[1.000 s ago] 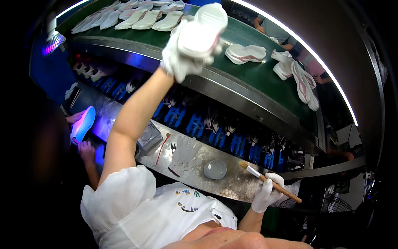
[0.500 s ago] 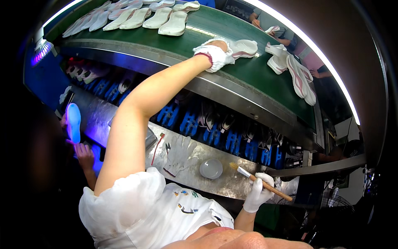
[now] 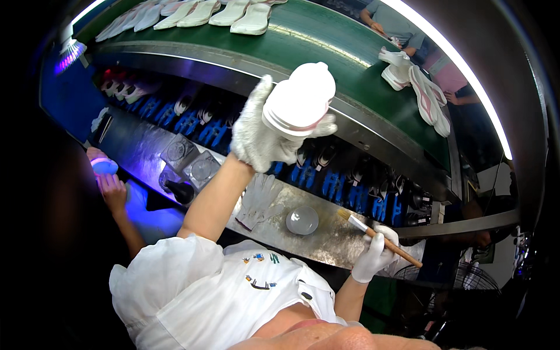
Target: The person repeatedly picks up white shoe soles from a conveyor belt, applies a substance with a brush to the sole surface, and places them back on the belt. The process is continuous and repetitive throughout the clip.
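At the bottom of the frame is the person's white blouse [image 3: 221,291], with both forearms rising from it. Lower right of centre, the gloved right hand [image 3: 376,256] is closed around the wooden handle of a brush [image 3: 376,234], which slants from lower right up to its bristles at upper left; the bristle tip hangs above the metal bench [image 3: 326,239], near a round, shallow dish [image 3: 302,220] that sits on the bench just left of it. Further left on the bench lies a spare glove [image 3: 256,198], flat and empty, partly behind the left forearm. Beyond it, toward the left, are two square trays [image 3: 192,163] and a dark bottle [image 3: 178,191]. At the far left edge another person's hand [image 3: 112,192] holds something under violet light.

In the middle of the frame the left arm is raised, and the gloved left hand [image 3: 262,137] grips a white shoe sole [image 3: 298,99] from below and behind, fingers wrapped around its edge; the sole is held up in the air, in front of the conveyor's near edge, with a thin pink line along its rim.

Behind the bench runs a row of blue racks [image 3: 326,181]. Above that lies the green belt [image 3: 326,46], carrying pale soles [image 3: 242,14] at the top and white shoes [image 3: 420,87] at upper right.
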`<control>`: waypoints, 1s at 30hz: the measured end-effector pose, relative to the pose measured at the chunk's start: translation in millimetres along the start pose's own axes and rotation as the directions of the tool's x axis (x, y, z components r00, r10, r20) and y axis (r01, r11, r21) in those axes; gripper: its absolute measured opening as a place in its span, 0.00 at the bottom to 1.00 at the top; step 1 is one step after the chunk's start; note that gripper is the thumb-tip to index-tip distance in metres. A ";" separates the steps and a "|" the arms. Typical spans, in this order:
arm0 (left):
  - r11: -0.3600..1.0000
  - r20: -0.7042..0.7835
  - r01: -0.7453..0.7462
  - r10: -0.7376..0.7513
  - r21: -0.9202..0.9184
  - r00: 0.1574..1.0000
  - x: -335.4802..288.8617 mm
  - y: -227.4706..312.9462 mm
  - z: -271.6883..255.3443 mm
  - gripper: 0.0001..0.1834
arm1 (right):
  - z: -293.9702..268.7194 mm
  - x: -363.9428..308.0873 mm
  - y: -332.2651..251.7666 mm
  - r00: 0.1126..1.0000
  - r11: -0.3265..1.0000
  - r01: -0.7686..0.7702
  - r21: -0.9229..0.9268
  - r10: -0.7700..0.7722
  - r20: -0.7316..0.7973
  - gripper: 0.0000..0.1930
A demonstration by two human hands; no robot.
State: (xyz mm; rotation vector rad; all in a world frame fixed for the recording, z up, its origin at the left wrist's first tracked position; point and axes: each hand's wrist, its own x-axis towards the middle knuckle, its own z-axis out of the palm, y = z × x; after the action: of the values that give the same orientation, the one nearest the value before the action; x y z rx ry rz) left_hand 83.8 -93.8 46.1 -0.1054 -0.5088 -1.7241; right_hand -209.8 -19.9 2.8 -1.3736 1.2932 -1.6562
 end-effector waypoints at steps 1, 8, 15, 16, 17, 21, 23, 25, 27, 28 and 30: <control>0.992 -0.023 0.013 -0.016 -0.122 1.000 3.9 -9.6 -1.2 0.40 | -2.3 0.8 1.9 1.000 1.000 0.010 -0.011 -0.010 0.010 0.08; 0.956 -0.226 -0.023 0.093 0.292 0.970 -38.4 -62.7 3.5 0.33 | -3.6 22.2 -17.3 0.996 0.996 0.084 0.009 -0.084 0.028 0.09; 0.849 -0.316 0.118 0.060 0.515 0.947 -55.9 -87.3 9.2 0.42 | 12.3 33.6 -48.3 0.866 0.939 0.333 0.087 -0.341 0.365 0.07; 0.853 -0.317 0.121 0.053 0.507 0.947 -58.2 -88.9 8.6 0.42 | 13.5 33.4 -47.4 0.868 0.941 0.332 0.058 -0.329 0.371 0.06; 0.840 -0.305 0.126 0.049 0.528 0.951 -60.6 -90.3 7.9 0.43 | 13.9 34.3 -46.0 0.859 0.945 0.324 0.046 -0.314 0.404 0.06; 0.817 -0.292 0.182 -0.017 0.548 0.956 -61.1 -96.8 10.6 0.45 | 15.0 40.2 -44.8 0.860 0.953 0.302 -0.004 -0.271 0.432 0.06; 0.818 -0.291 0.192 -0.032 0.542 0.956 -65.7 -100.0 9.0 0.45 | 18.5 44.3 -45.3 0.852 0.942 0.333 -0.047 -0.279 0.442 0.05; 0.831 -0.282 0.194 -0.047 0.522 0.958 -68.8 -103.4 9.2 0.45 | 25.0 49.2 -48.3 0.844 0.914 0.391 -0.104 -0.312 0.435 0.05; 0.836 -0.306 0.198 -0.038 0.512 0.951 -70.3 -107.4 13.6 0.44 | 32.0 56.8 -45.5 0.821 0.870 0.471 -0.145 -0.373 0.433 0.05; 0.840 -0.331 0.197 -0.022 0.506 0.943 -70.6 -108.4 14.8 0.43 | 34.6 58.6 -45.2 0.825 0.864 0.476 -0.165 -0.374 0.424 0.05; 0.844 -0.339 0.200 -0.024 0.497 0.941 -70.5 -108.9 13.6 0.43 | 37.5 58.8 -45.1 0.813 0.846 0.506 -0.170 -0.402 0.421 0.06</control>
State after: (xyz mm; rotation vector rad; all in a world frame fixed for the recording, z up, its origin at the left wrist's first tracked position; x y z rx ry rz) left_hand -7.0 -10.1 4.2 0.6061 -0.7359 -1.6137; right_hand -184.2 -68.9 64.8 -2.1946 1.0398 -1.4275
